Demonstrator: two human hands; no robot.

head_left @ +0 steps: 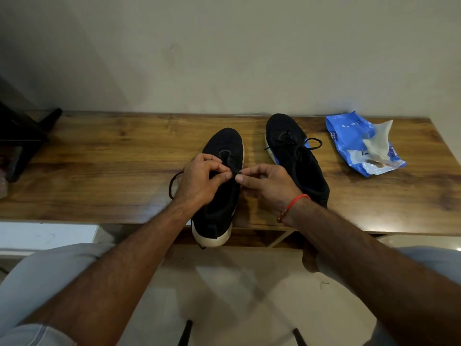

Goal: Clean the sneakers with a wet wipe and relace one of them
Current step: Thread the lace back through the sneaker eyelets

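On the wooden table [112,158], near its front edge, sits the black sneaker [222,196] being laced, its white heel poking out over the edge. A thin black lace [174,182] loops out on its left side. The left hand [199,181] and the right hand [268,182] meet over the middle of the shoe, and both pinch the lace with curled fingers, tips almost touching.

The lace looks soft and floppy, so I think it is best held close to its stiff tip to poke it through a hole. The shoe looks light and could slide, so it may need a steady hand.

Just to the right lies the other sneaker [296,156], with its lace in. Farther right is a blue wipe pack [349,143] with a used wipe [379,143] on top.
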